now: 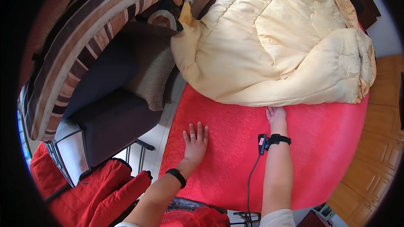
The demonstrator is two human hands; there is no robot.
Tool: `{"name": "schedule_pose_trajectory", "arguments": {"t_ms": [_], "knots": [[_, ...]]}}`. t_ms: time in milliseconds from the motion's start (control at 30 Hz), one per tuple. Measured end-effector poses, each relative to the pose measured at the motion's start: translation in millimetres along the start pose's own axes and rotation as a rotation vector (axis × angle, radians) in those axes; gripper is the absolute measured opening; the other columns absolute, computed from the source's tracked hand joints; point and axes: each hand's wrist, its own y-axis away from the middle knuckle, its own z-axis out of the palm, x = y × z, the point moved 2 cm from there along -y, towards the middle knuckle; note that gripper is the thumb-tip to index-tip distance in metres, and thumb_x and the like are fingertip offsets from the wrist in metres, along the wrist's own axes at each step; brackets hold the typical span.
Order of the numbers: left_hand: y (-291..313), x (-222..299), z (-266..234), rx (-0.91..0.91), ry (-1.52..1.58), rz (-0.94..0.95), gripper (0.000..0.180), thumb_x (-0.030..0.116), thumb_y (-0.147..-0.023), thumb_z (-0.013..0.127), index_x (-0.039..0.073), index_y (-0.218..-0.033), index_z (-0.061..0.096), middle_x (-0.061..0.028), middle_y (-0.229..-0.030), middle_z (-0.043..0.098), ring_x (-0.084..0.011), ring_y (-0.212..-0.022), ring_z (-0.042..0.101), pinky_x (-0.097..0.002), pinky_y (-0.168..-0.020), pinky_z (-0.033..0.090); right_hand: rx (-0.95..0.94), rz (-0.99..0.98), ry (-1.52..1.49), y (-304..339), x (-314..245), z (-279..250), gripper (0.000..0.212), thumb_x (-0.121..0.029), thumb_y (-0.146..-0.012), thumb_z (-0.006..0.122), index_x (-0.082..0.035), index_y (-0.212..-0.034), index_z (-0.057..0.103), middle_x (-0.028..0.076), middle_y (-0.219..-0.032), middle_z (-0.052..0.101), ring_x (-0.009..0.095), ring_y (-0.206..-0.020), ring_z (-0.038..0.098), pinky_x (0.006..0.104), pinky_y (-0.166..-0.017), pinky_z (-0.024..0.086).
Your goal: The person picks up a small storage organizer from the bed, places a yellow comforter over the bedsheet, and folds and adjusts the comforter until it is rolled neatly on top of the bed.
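Observation:
My left hand (195, 145) lies flat on a red patterned sheet (227, 155), fingers spread and holding nothing. A ring is on one finger and a black band circles the wrist. Farther forward, my right hand (276, 113) rests at the near edge of a thick cream quilt (235, 71). Its palm side is partly turned up and its fingers are loosely bent, with no fold of quilt visibly gripped. The fingertips lie close to the quilt's hem, and part of the hand may be under it. The quilt lies bunched over the far part of the bed.
A black strapped device (262, 144) on my right wrist trails a cable (249, 180) down the sheet. Left of the bed are a dark sofa (113, 117), a striped cushion (80, 54) and a red padded garment (113, 185). Wooden cabinets (381, 143) stand along the right.

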Motion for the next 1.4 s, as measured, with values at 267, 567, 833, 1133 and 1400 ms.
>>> {"name": "schedule_pose_trajectory", "arguments": {"t_ms": [267, 567, 833, 1133, 1400], "knots": [[-0.3, -7.4, -3.2, 0.013, -0.057, -0.017, 0.091, 0.026, -0.068, 0.071, 0.007, -0.143, 0.021, -0.0223, -0.148, 0.013, -0.0474, -0.133, 0.02, -0.062, -0.102, 0.022, -0.271, -0.199, 0.061, 31.4, 26.8, -12.0, 0.007, -0.009, -0.083, 0.057, -0.006, -0.078, 0.053, 0.002, -0.056, 0.049, 0.012, -0.042, 0.045, 0.0302, -0.049, 0.05], [-10.8, -18.8, -26.5, -0.123, 0.042, -0.033, 0.115, 0.028, -0.054, 0.084, 0.01, -0.144, 0.015, -0.019, -0.148, 0.016, -0.0406, -0.133, 0.023, -0.0573, -0.104, 0.025, -0.191, -0.209, 0.304, 117.1, 124.6, -77.5, 0.008, -0.004, -0.077, 0.056, -0.004, -0.071, 0.051, 0.004, -0.052, 0.049, 0.012, -0.037, 0.04, 0.0249, -0.034, 0.032], [18.8, 23.7, -19.9, -0.282, 0.836, -0.03, 0.08, 0.04, -0.075, 0.068, 0.009, -0.138, 0.029, -0.0159, -0.127, 0.048, -0.0334, -0.121, 0.041, -0.0474, -0.097, 0.037, -0.251, -0.199, 0.292, 181.4, 134.5, -153.0, 0.004, -0.005, -0.077, 0.054, -0.003, -0.073, 0.054, 0.003, -0.051, 0.047, 0.011, -0.039, 0.04, 0.0242, -0.038, 0.033], [-12.2, 105.0, -82.2, -0.499, 2.742, -0.231, 0.057, 0.036, -0.086, 0.058, 0.007, -0.131, 0.039, -0.0133, -0.127, 0.05, -0.0308, -0.116, 0.047, -0.047, -0.101, 0.036, -0.377, -0.294, 0.211, 259.6, 92.2, -225.7, 0.005, -0.005, -0.08, 0.054, -0.004, -0.075, 0.055, 0.001, -0.053, 0.047, 0.008, -0.043, 0.041, 0.0219, -0.041, 0.032], [-26.5, 11.4, -117.4, 0.304, 2.886, -0.337, 0.055, 0.038, -0.085, 0.056, 0.006, -0.128, 0.045, -0.0134, -0.13, 0.049, -0.0332, -0.118, 0.046, -0.0489, -0.104, 0.032, -0.326, -0.211, 0.122, 262.5, 83.6, -354.2, 0.012, -0.004, -0.077, 0.053, -0.006, -0.067, 0.047, 0.001, -0.048, 0.04, 0.012, -0.04, 0.038, 0.0266, -0.04, 0.031]]}}
